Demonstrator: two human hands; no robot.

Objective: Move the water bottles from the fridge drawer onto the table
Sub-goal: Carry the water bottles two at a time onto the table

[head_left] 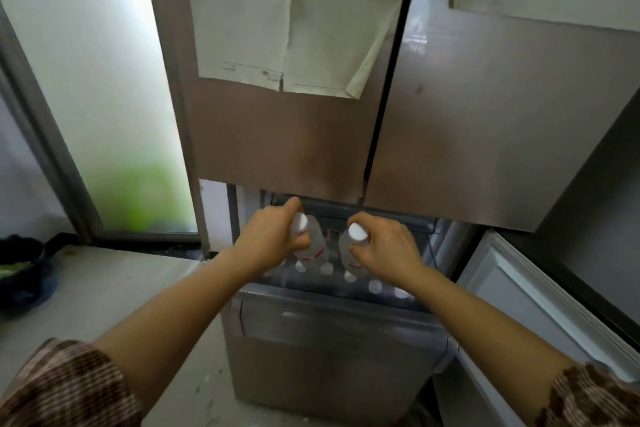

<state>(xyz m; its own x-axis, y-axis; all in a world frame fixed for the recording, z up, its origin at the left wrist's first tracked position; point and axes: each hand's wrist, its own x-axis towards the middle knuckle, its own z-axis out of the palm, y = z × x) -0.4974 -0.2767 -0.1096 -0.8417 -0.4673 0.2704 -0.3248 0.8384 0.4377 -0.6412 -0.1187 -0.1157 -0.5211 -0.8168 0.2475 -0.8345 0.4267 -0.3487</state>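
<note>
Hanging upright with caps up, the left bottle (314,243) and right bottle (347,248) are raised above the other bottles (375,286) in the fridge drawer (332,303), near its back edge. The left hand (273,236) and right hand (389,246) each grip one neck, fingers (293,206) curled round it. The counter (104,288) lies leftward, nearer the left hand, so the carry probably swings there

Daylight is coming through the frosted window (97,80) up-left of the left hand (273,236), blowing out there. Fridge door (485,121) above the right hand (384,246) is catching a soft glare streak. Drawer (332,350) below both hands is sitting in dim shadow. Cap of the water bottle (317,241) in each hand is clipping white. Wide-angle lens is bending edges toward the borders; everything is looking slightly soft.
</note>
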